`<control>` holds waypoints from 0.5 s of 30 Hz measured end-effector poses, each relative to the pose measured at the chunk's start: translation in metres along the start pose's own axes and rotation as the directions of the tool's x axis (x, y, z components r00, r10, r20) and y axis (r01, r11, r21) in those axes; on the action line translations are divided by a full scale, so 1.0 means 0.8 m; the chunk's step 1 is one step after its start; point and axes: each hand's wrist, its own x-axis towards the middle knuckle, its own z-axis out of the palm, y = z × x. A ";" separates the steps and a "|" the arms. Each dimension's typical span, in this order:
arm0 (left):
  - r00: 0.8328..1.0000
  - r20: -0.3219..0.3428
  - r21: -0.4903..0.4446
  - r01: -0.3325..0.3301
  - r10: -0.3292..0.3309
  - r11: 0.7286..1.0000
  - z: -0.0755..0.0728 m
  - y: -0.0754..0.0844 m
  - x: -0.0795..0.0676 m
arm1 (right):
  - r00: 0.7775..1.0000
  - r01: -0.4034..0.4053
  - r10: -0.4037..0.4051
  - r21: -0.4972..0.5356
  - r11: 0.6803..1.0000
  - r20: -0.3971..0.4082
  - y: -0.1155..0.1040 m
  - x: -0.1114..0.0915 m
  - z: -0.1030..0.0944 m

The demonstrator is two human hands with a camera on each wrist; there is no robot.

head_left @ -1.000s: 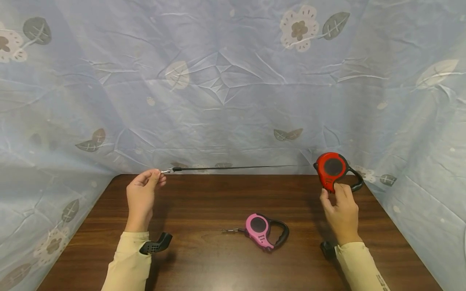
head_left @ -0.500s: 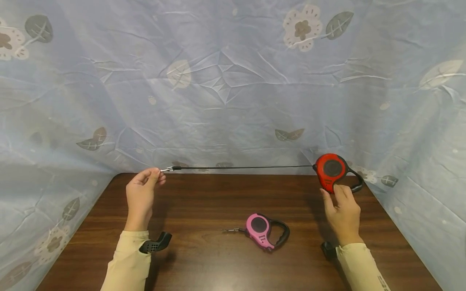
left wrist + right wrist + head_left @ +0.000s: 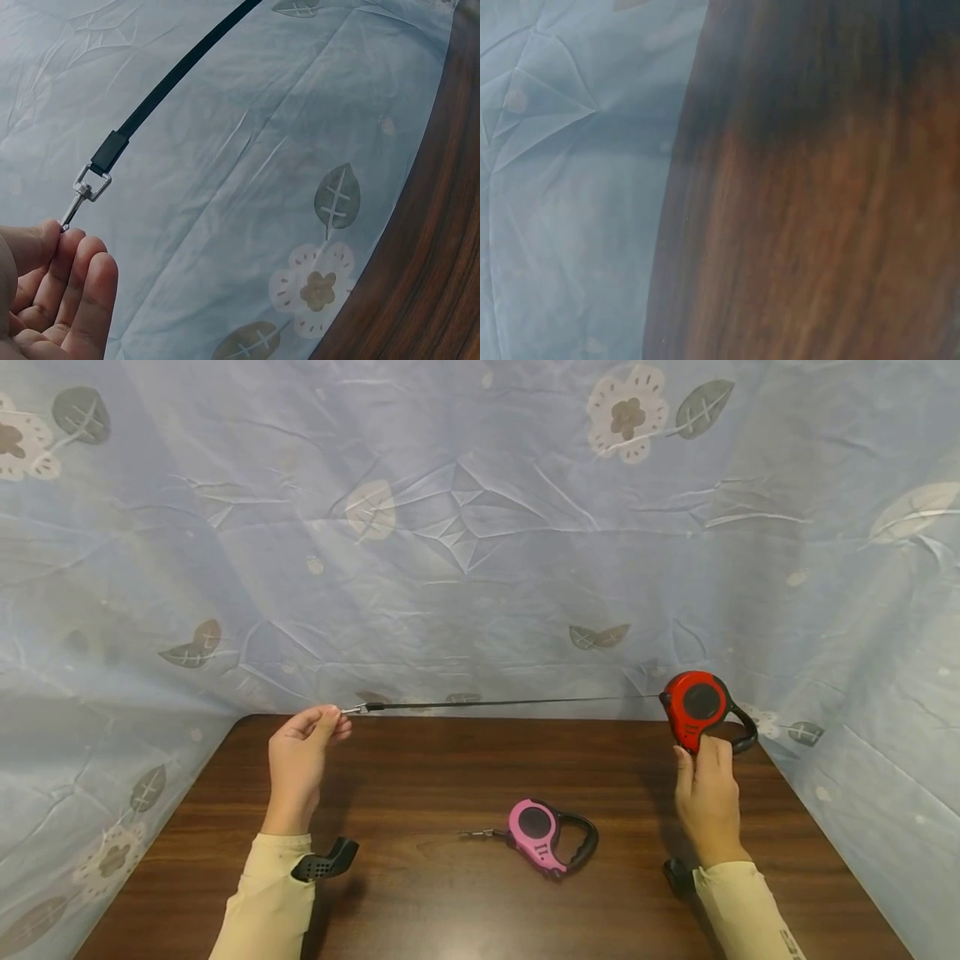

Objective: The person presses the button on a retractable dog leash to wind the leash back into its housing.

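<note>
My left hand [image 3: 300,760] pinches the metal snap hook [image 3: 79,199] between thumb and fingertips, above the table's far left. From the hook a black leash strap [image 3: 187,67] stretches across to a red retractable dog leash [image 3: 693,706] at the right. The lower end of that red case is gripped by my right hand [image 3: 711,797], with its black loop handle pointing right. A pink retractable dog leash [image 3: 534,831] lies on the table between the hands, its own small hook pointing left. The right wrist view shows neither the hand nor the leash.
The dark brown wooden table [image 3: 405,910] ends at a pale blue curtain [image 3: 465,568] printed with flowers and leaves, which hangs behind it and on both sides. Black wrist mounts sit on the left sleeve [image 3: 266,893] and the right sleeve [image 3: 738,906].
My right hand has shifted slightly right with the red leash, its fingers now wrapped more around the case's lower end. The left hand has moved a little right with the hook.
</note>
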 end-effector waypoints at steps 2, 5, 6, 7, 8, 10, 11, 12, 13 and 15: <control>1.000 0.001 -0.002 -0.003 0.003 1.000 0.000 -0.001 0.000 | 1.000 -0.007 0.007 0.009 1.000 0.012 0.000 0.000 0.001; 1.000 -0.006 -0.011 -0.008 0.008 1.000 0.000 -0.002 0.001 | 1.000 -0.003 0.003 0.016 1.000 0.014 -0.001 -0.001 0.002; 1.000 -0.009 -0.016 -0.008 0.008 1.000 0.000 -0.003 0.001 | 1.000 -0.001 0.001 0.019 1.000 0.017 -0.001 -0.001 0.002; 1.000 -0.011 -0.023 -0.007 0.007 1.000 0.000 -0.003 0.001 | 1.000 0.001 -0.001 0.023 1.000 0.022 -0.001 -0.001 0.002; 1.000 -0.012 -0.026 -0.007 0.007 1.000 0.001 -0.003 0.001 | 1.000 0.002 -0.003 0.027 1.000 0.027 -0.001 0.000 0.001; 1.000 -0.015 -0.029 -0.008 0.008 1.000 0.000 -0.003 0.002 | 1.000 0.015 -0.016 0.031 0.999 0.017 -0.001 0.000 0.001; 1.000 -0.017 -0.030 -0.008 0.008 1.000 0.000 -0.002 0.002 | 1.000 0.029 -0.029 0.025 0.999 -0.002 0.000 0.000 0.001; 1.000 -0.020 -0.031 -0.007 0.007 0.999 0.000 -0.001 0.002 | 0.999 0.045 -0.045 0.017 0.999 -0.023 0.001 0.000 0.002; 1.000 -0.020 -0.028 -0.009 0.008 1.000 0.000 0.000 0.002 | 0.996 0.066 -0.065 0.013 0.998 -0.057 0.002 0.000 0.002; 1.000 -0.023 -0.031 -0.009 0.008 0.999 -0.001 0.001 0.001 | 0.986 0.107 -0.107 -0.002 0.994 -0.125 0.004 -0.001 0.003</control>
